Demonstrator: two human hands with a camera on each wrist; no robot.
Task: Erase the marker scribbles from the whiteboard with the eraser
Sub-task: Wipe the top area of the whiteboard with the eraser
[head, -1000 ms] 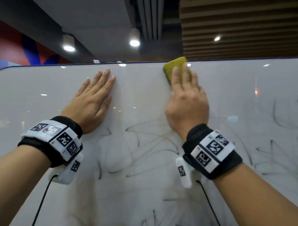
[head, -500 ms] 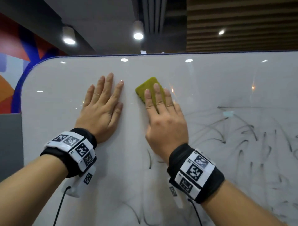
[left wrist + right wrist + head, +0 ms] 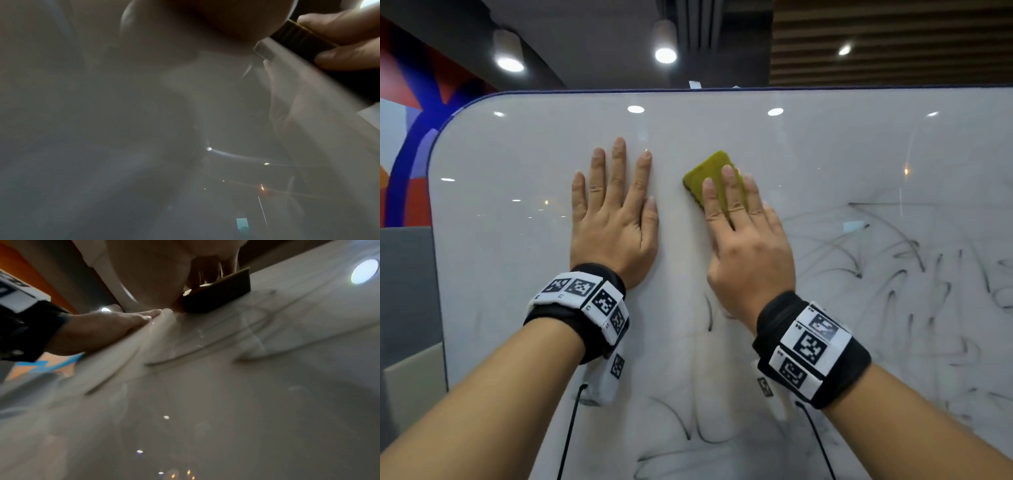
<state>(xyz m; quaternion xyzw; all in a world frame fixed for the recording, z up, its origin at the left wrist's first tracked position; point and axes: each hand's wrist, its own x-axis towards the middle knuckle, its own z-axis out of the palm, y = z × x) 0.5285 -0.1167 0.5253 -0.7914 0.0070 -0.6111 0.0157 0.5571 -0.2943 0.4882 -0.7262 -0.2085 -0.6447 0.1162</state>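
Head view: wristbands (image 3: 812,349) carry square codes, lettering unreadable.

Dark ceiling (image 3: 592,37) above, two cylindrical pendant lamps: one (image 3: 508,51) left, one (image 3: 665,42) centre, both lit. Linear vent slats (image 3: 700,34) run beside centre lamp. Wooden slatted ceiling panel (image 3: 893,20) at right, small recessed spotlight (image 3: 844,50) in it, lit. Wall mural (image 3: 410,89) at far left: red, blue, orange shapes. Grey partition panel (image 3: 405,281) lower left, beige surface (image 3: 414,373) below it. Small white paper slip (image 3: 695,84) just behind top edge, centre.
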